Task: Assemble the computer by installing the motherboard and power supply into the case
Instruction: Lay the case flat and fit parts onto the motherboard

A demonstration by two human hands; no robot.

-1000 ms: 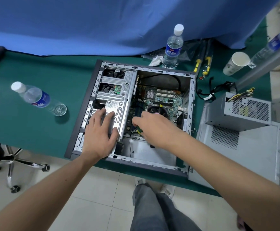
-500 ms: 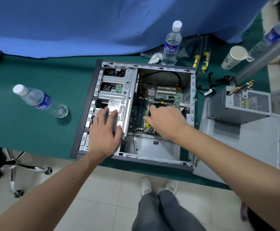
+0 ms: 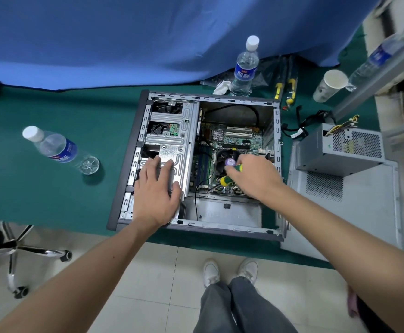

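An open computer case (image 3: 133,164) lies on its side in the middle of the frame, on a table covered in green cloth (image 3: 52,188). Inside it, toward the right, sits the green motherboard (image 3: 239,138), with a round black fan (image 3: 227,155) near its centre. The left half of the case is filled by a silver metal drive cage (image 3: 172,131).

The left hand (image 3: 156,193) lies flat on the lower part of the drive cage, fingers straight and spread, pressing down. The right hand (image 3: 256,176) reaches into the case over the lower right of the motherboard, its fingers curled around a screwdriver (image 3: 230,175) with a green and yellow handle. The handle slants from the hand down toward the board; the tip is hidden.

The power supply (image 3: 345,150), a grey metal box with a perforated grille, is outside the case at the right of the frame. It rests on a grey side panel (image 3: 355,212) that lies just beside the case. A bundle of black cables (image 3: 299,131) trails from it toward the case.

At the left of the frame a plastic water bottle (image 3: 56,147) lies on its side on the cloth. Another bottle (image 3: 244,68) stands upright just above the case, beside a crumpled white tissue (image 3: 221,87). A paper cup (image 3: 328,86) stands at the upper right. Blue fabric (image 3: 148,32) hangs across the top of the frame. At the bottom, the person's grey trousers (image 3: 239,308) and white shoes (image 3: 211,272) show over a pale tiled floor (image 3: 148,284).
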